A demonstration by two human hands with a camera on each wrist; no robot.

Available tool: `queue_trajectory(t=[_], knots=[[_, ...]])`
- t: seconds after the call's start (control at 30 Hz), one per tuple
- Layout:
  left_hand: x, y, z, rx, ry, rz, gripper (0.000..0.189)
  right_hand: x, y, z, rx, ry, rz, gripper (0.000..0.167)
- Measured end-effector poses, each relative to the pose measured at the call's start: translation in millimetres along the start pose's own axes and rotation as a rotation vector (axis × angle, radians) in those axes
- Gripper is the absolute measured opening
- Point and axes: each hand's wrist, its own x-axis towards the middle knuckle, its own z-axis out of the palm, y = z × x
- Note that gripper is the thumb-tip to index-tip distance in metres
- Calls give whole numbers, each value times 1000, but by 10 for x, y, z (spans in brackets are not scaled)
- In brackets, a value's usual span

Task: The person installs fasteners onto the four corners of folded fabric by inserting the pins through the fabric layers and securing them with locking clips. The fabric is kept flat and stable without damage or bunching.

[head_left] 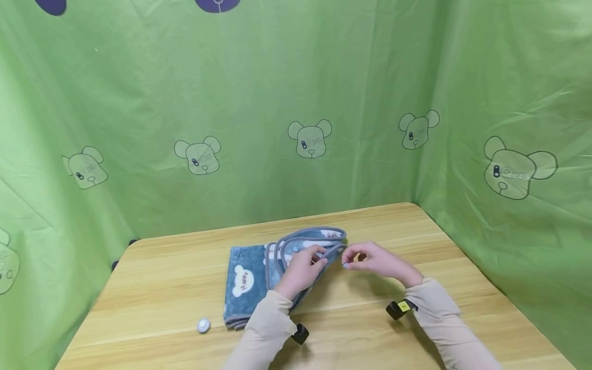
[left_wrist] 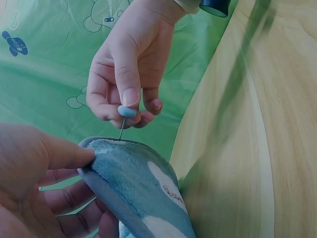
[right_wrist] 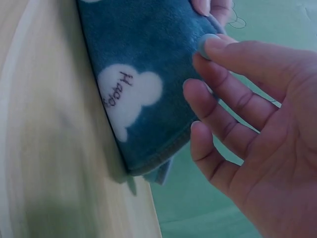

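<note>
A folded blue fleece blanket (head_left: 233,298) with white bear-head shapes and grey edging lies on the table, its right part lifted. My left hand (head_left: 301,270) pinches the lifted grey edge between thumb and fingers. Just right of it, my right hand (head_left: 376,261) pinches the light-blue head of a pin (left_wrist: 127,111). The pin's thin shaft points down to the blanket edge in the left wrist view; whether its tip is in the cloth I cannot tell. A small round blue piece (head_left: 296,249) sits on the blanket's upper layer beside my left hand.
A small round whitish-grey object (head_left: 203,325) lies on the wooden table (head_left: 152,288), left of the blanket. Thin dark thread-like loops (right_wrist: 238,21) show beyond the left fingers. Green curtains (head_left: 259,92) with bear outlines hang behind the table and at both sides.
</note>
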Motion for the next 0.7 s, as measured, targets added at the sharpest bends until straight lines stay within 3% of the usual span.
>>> queue_trajectory(t=[0.43, 0.57, 0.7], knots=[[-4, 23, 25, 5, -13, 46, 18, 47, -31, 119, -30, 87, -29, 10], [-8, 28, 28, 9, -26, 56, 19, 72, -39, 175, -79, 165, -58, 4], [-17, 50, 20, -3, -37, 61, 20, 92, -42, 234, -164, 267, -126, 12]])
